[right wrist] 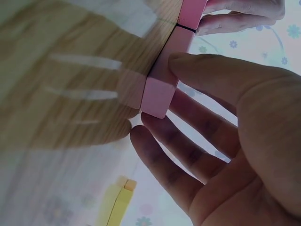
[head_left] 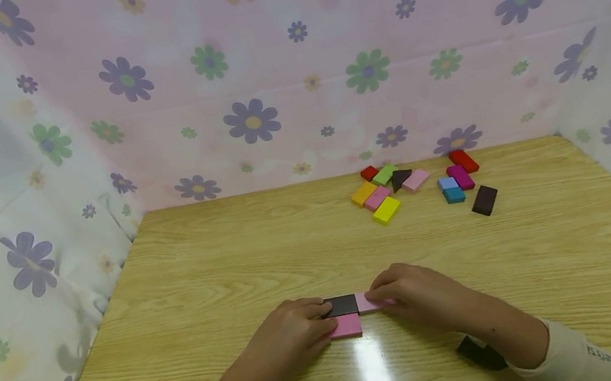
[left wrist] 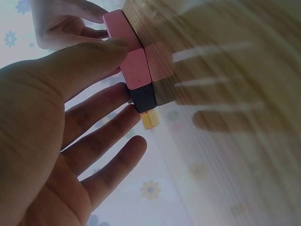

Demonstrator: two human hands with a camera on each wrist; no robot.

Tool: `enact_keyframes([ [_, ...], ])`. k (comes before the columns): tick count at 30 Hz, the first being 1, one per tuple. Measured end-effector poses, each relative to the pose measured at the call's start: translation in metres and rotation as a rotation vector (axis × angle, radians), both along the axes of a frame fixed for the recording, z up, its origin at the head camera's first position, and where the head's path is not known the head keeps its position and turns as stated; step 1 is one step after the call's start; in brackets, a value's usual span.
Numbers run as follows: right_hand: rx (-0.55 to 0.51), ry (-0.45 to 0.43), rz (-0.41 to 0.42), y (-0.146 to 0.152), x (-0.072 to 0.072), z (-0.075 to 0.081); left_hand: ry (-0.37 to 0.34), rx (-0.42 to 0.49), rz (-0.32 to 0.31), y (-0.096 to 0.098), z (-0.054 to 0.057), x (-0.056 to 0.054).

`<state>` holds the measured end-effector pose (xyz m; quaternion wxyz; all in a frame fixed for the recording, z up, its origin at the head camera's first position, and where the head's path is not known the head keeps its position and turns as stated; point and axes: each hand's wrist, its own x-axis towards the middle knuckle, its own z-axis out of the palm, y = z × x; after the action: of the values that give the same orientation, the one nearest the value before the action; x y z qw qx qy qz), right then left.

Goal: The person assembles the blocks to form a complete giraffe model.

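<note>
Near the front of the table, a black rectangular block [head_left: 342, 305] lies against the far side of a pink block [head_left: 348, 326]. My left hand [head_left: 286, 342] grips this pair at the left end; in the left wrist view the thumb presses the pink block [left wrist: 137, 69] and fingertips rest by the black block [left wrist: 144, 98]. A light pink block [head_left: 364, 302] meets the black block's right end. My right hand [head_left: 425, 296] pinches it, the thumb on its near side and the fingers behind, as the right wrist view shows on the light pink block [right wrist: 159, 96].
At the back right lies a loose group of blocks: yellow [head_left: 387, 210], orange [head_left: 364, 194], green [head_left: 385, 174] and a black triangle [head_left: 400, 179] among them. Farther right are magenta [head_left: 461, 177], red [head_left: 464, 161], blue [head_left: 453, 195] and dark brown [head_left: 484, 200] blocks. Flowered cloth [head_left: 268, 79] walls the table.
</note>
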<state>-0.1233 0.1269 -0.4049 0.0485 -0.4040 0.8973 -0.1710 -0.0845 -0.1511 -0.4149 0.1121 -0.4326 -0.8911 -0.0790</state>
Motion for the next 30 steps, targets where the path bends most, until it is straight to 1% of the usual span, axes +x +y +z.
enact_keyframes([
  [4,0.016,0.02,-0.005,0.0,-0.001,0.001,-0.005,-0.006,0.003,-0.001,0.001,0.001],
  [7,0.009,0.057,-0.043,0.004,-0.007,0.003,-0.006,-0.014,0.006,-0.002,0.002,0.001],
  [10,-0.018,0.086,-0.098,0.01,-0.02,0.005,0.006,-0.017,0.0,-0.002,0.002,0.001],
  [13,-0.024,0.083,-0.139,0.018,-0.038,0.007,0.016,-0.012,-0.009,-0.002,0.001,0.0],
  [15,-0.015,0.077,-0.168,0.022,-0.049,0.007,0.022,-0.009,-0.012,-0.002,0.001,0.001],
  [18,0.009,0.091,-0.19,0.028,-0.064,0.007,0.015,-0.01,-0.01,-0.001,0.002,0.001],
  [22,0.047,0.131,-0.169,0.034,-0.08,0.004,-0.016,-0.019,0.005,-0.001,0.004,0.003],
  [26,0.086,0.149,-0.147,0.037,-0.09,0.002,-0.043,-0.034,0.02,0.0,0.005,0.005],
  [30,0.111,0.178,-0.125,0.037,-0.097,0.001,-0.038,-0.039,0.024,0.001,0.005,0.005],
])
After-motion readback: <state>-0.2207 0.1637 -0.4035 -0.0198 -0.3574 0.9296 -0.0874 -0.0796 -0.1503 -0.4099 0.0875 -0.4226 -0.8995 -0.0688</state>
